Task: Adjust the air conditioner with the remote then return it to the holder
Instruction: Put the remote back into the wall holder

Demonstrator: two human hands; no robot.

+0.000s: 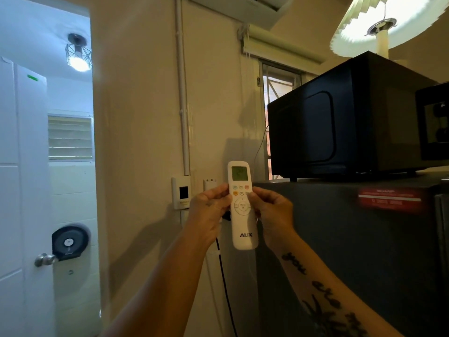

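Before the wall | white AUX remote [243, 215] upright, screen lit | left hand [209, 212], right hand [274, 212] gripping it

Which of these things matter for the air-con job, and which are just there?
Part of the job:
remote, held upright in the left hand and right hand
air conditioner, up on the wall

Just there:
microwave
fridge
lamp
window
door

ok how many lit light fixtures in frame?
2. A caged bulb on the bathroom ceiling at upper left, and a pleated shade lamp at upper right above the microwave. Others could be out of frame.
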